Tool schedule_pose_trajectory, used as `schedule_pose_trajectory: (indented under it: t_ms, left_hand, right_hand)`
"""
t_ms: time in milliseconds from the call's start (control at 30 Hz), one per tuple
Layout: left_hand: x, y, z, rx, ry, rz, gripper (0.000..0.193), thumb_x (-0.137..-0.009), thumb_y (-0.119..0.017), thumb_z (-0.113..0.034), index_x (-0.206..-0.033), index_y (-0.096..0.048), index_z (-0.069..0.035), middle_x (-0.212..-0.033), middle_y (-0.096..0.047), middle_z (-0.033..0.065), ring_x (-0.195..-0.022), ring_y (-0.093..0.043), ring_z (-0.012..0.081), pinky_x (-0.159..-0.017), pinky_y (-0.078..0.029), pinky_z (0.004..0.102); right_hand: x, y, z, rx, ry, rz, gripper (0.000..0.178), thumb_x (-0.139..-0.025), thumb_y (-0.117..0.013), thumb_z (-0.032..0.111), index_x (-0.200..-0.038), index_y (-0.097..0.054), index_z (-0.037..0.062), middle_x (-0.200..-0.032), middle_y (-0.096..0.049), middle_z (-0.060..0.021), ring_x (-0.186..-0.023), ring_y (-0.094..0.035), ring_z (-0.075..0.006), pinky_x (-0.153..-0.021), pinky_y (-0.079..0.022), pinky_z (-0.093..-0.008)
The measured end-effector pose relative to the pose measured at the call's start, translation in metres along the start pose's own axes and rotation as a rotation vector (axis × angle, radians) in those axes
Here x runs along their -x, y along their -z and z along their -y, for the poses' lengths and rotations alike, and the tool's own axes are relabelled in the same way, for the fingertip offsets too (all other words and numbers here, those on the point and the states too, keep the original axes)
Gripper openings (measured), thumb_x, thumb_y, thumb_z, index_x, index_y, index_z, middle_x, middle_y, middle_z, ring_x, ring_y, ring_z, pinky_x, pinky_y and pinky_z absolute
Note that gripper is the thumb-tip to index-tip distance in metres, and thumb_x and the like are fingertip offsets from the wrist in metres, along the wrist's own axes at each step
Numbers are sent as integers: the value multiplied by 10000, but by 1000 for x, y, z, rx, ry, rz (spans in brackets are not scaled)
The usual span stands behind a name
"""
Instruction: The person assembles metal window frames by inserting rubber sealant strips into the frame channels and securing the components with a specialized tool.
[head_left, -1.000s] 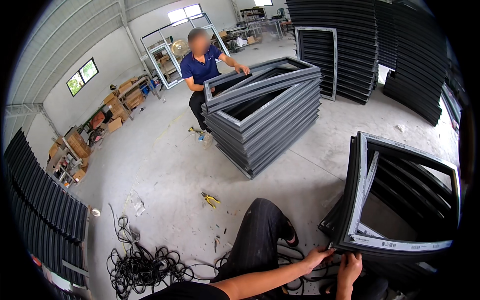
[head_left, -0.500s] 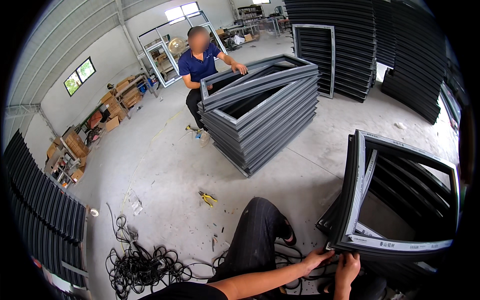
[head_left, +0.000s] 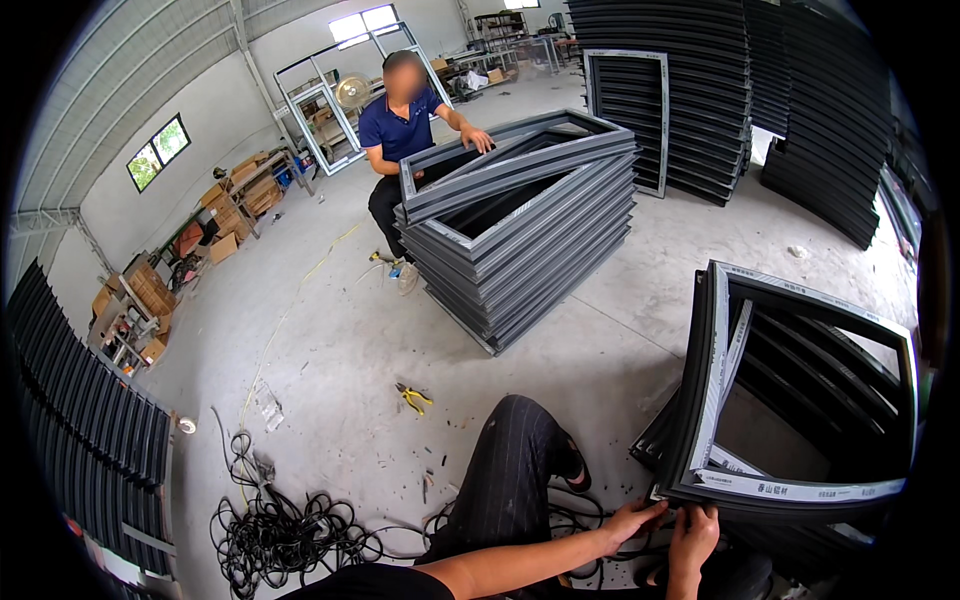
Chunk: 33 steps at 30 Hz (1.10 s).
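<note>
Workshop concrete [head_left: 330, 345] is bearing one pair of pliers [head_left: 413, 398] at seven o'clock; two hands [head_left: 693, 540] are touching one window frame [head_left: 785, 490] at five, grip unclear.

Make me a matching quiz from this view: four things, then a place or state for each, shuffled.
1. Yellow-handled metal pliers
2. Tangled black flexible cord
3. Navy-blue short-sleeved shirt
4. Dark rectangular frame with pale film strips

A. Worn by the co-worker
B. Left hand and right hand at its near corner
C. Handles spread apart
D. Heaped in loops

Pairs: 1-C, 2-D, 3-A, 4-B
</note>
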<state>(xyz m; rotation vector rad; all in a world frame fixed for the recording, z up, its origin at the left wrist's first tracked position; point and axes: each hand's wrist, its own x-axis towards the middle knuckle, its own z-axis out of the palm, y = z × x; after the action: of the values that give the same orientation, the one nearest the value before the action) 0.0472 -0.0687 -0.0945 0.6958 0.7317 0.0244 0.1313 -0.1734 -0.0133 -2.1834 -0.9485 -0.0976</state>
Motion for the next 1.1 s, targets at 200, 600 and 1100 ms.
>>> schedule_pose_trajectory:
  t_ms: [200, 600, 1100]
  left_hand:
    - [0, -3, 2, -1, -2, 12, 399, -857, -665, -528, -940, -667, -138, -794, -616, -73, -723, -541, 36, -641, -380, 202]
    - [-1, -1, 3, -48, 19, 17, 428, -887, -626, -523, -974, -667, -106, -832, -626, -46, -726, -570, 46, -667, -436, 186]
    - [-2, -2, 8, -10, 9, 26, 476, -868, -631, -559, -974, -663, -95, -822, -620, -41, -740, -548, 62, -663, -401, 214]
  right_hand:
    - [0, 0, 0, -7, -41, 13, 87, -760, -662, 37, -836, -641, 1, -839, -563, -187, -742, -576, -387, -637, -455, -435]
    - [1, 0, -2, 12, -9, 1, 90, -762, -665, 49, -838, -643, 5, -829, -555, -186, -730, -569, -387, -626, -450, -439]
    - [-1, 1, 1, 7, -19, 2, 88, -761, -664, 38, -842, -655, 5, -834, -567, -191, -736, -578, -388, -636, -456, -442]
